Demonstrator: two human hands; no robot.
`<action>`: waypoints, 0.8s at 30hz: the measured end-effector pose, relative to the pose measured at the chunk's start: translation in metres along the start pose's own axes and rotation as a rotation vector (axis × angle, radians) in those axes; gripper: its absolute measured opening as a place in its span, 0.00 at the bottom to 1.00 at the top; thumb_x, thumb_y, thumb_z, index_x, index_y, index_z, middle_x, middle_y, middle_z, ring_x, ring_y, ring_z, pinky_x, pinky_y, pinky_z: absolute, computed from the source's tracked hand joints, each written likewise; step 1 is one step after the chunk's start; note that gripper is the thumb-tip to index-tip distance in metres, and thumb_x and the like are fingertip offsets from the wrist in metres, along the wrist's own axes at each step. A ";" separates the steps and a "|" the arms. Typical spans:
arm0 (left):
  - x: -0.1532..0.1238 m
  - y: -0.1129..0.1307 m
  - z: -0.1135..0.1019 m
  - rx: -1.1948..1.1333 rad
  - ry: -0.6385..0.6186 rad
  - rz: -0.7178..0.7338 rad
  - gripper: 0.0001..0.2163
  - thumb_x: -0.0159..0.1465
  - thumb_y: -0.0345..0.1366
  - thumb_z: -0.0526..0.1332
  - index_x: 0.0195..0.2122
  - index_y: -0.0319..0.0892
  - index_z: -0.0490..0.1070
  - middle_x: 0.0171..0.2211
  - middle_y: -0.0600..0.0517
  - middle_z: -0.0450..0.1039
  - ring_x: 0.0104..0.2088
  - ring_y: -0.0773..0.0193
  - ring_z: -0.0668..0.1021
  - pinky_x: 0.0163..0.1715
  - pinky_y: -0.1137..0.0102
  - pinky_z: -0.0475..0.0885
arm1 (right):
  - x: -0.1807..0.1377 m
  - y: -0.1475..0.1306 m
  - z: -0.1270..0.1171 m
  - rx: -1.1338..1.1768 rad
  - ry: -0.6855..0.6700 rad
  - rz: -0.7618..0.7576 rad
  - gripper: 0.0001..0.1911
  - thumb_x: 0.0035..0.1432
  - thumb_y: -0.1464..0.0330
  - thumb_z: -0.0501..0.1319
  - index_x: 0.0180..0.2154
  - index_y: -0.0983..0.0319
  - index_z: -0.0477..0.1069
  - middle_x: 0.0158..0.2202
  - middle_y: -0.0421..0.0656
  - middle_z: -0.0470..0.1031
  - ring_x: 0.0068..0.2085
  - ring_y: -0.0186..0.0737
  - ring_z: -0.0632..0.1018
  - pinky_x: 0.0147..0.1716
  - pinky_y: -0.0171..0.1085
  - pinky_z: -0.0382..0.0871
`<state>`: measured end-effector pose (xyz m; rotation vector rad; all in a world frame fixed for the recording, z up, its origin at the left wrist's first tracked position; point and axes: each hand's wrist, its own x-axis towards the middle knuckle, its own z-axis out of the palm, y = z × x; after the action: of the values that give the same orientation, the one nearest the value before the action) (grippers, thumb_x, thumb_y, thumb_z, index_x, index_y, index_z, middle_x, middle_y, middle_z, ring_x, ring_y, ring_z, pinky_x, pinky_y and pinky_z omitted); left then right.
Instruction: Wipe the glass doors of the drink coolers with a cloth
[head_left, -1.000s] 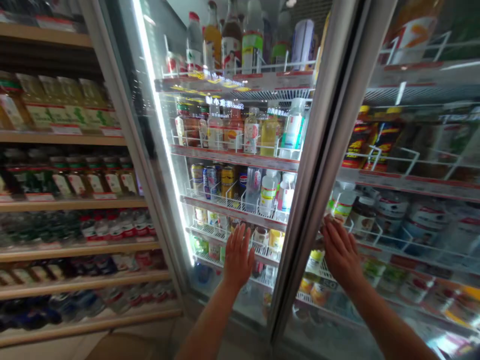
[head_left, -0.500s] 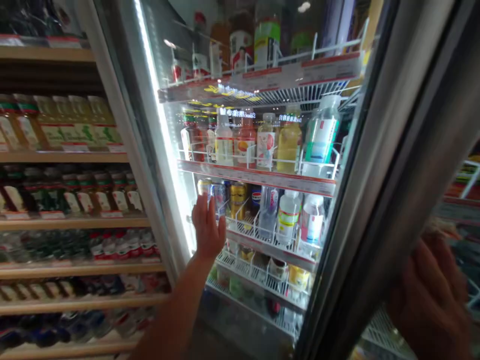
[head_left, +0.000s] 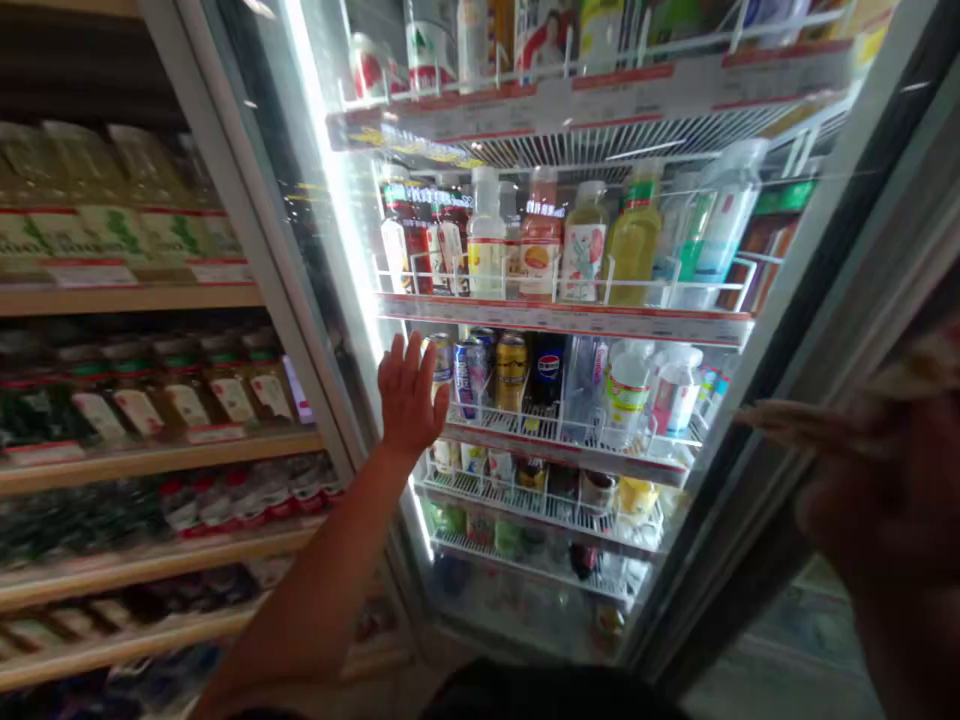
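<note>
My left hand is raised with its fingers spread and nothing in it, right in front of the left end of a row of drink cans on a wire shelf of a lit drinks cooler. Whether it touches a can I cannot tell. My right hand is a dark, smeared shape at the far right, by the metal door frame; its fingers are too blurred to read. Juice and tea bottles stand on the shelf above the cans.
The cooler has several wire shelves with red price rails, and small jars and cups fill the lower ones. To the left, open wooden shelves hold rows of bottled drinks. A dark rounded shape sits at the bottom edge.
The view has moved closer and left. My left hand rose from the lower shelves to the cans. My right hand and the door frame moved to the right, exposing more of the cooler.
</note>
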<state>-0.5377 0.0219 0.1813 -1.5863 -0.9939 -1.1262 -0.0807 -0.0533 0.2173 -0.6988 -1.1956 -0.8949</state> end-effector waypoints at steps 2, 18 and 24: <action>0.007 -0.023 -0.001 -0.006 -0.033 0.019 0.30 0.71 0.42 0.50 0.72 0.45 0.41 0.72 0.45 0.46 0.72 0.55 0.46 0.71 0.54 0.45 | -0.004 -0.028 0.042 0.044 -0.148 -0.173 0.34 0.58 0.67 0.63 0.63 0.37 0.61 0.62 0.33 0.70 0.61 0.57 0.72 0.57 0.58 0.72; 0.004 -0.036 0.008 -0.159 0.003 -0.007 0.28 0.71 0.42 0.49 0.71 0.41 0.48 0.70 0.44 0.51 0.72 0.56 0.44 0.71 0.52 0.40 | 0.022 -0.112 0.125 -0.167 -0.420 -0.164 0.35 0.69 0.68 0.48 0.72 0.57 0.36 0.73 0.46 0.45 0.73 0.54 0.49 0.67 0.59 0.53; 0.002 -0.037 0.012 -0.209 -0.040 -0.032 0.29 0.71 0.46 0.49 0.70 0.41 0.51 0.69 0.44 0.52 0.72 0.55 0.42 0.71 0.50 0.38 | 0.028 -0.113 0.130 -0.141 -0.545 -0.271 0.33 0.70 0.66 0.48 0.71 0.51 0.39 0.72 0.43 0.52 0.71 0.50 0.55 0.68 0.57 0.52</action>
<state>-0.5692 0.0423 0.1894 -1.7698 -0.9558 -1.2579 -0.2381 -0.0048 0.2748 -0.9459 -1.7544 -1.0567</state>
